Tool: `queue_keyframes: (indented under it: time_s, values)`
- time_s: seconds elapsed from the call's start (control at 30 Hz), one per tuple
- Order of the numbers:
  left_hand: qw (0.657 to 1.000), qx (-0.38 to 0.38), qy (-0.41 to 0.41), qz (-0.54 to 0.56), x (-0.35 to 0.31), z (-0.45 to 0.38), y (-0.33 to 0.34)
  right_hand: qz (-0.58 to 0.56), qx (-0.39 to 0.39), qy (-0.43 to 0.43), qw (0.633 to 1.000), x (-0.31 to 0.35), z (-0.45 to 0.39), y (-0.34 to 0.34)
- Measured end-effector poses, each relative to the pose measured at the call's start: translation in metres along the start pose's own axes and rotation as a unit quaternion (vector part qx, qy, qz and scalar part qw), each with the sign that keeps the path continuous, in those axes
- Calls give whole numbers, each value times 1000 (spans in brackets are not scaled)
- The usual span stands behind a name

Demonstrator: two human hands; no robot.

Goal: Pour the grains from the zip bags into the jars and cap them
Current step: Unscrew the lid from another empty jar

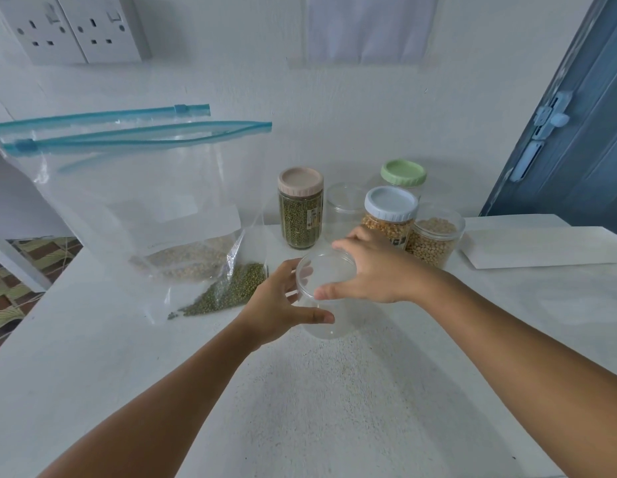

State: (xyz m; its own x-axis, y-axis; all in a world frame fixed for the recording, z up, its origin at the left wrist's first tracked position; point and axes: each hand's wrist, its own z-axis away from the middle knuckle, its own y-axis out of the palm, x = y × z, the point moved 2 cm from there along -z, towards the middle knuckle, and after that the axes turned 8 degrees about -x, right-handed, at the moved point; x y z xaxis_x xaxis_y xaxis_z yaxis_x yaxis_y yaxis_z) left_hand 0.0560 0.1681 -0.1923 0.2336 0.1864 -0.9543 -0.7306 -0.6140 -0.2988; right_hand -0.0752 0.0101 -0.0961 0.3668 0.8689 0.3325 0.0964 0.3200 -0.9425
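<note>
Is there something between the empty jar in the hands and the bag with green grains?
Nothing visible stands between them. The empty jar, held by the left hand and right hand, sits just right of the green grains bag, with only bare table around.

A home kitchen or pantry corner here: white speckled counter (317, 408) against a plain white wall (334, 115), a double wall socket (72, 29) up at eleven o'clock, a blue panelled door (576, 132) with its latch at two o'clock, patterned floor covering (10, 288) showing at nine, and grain-filled storage jars (300, 208) with pastel screw lids clustered at twelve
</note>
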Motion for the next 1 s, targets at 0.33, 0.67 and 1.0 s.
queue_keyframes:
  time_s: [0.33, 0.67, 1.0]
  values:
    - [1000, 3, 0, -2, 0, 0, 1, -2, 65, -11, 998, 3, 1, -2]
    - [1000, 10, -1, -8, 1, -2, -1, -60, 70, -49, 995, -7, -1, -2]
    - [1000, 17, -7, -3, 2, -3, -1, -44, 89, -50, 994, -9, -1, 5]
